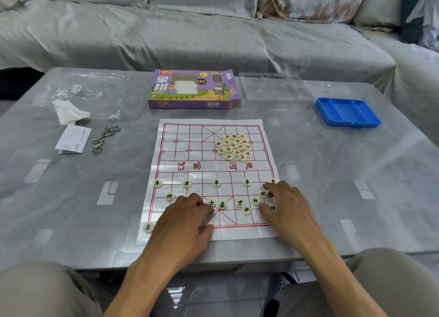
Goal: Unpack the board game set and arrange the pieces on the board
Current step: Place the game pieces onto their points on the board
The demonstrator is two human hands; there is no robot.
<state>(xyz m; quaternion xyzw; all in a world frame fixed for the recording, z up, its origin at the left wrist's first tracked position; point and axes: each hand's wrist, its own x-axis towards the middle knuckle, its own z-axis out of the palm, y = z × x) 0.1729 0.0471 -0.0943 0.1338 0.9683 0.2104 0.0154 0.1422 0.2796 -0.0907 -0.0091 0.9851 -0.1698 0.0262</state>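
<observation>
Sorting black pieces (247, 209) on the xiangqi board (211, 169), your left hand (183, 224) and right hand (288, 209) lay flat, gripping nothing. Five soldiers stood ready; red pieces (234, 147) waited, piled.

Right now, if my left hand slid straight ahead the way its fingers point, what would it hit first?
Probably the black-lettered piece right at the left hand's fingertips, then the one beside it; contact is hard to judge.

Glossy plastic board sheet (190, 164); glossy blue plastic tray (348, 113); cardboard box (192, 90).
</observation>
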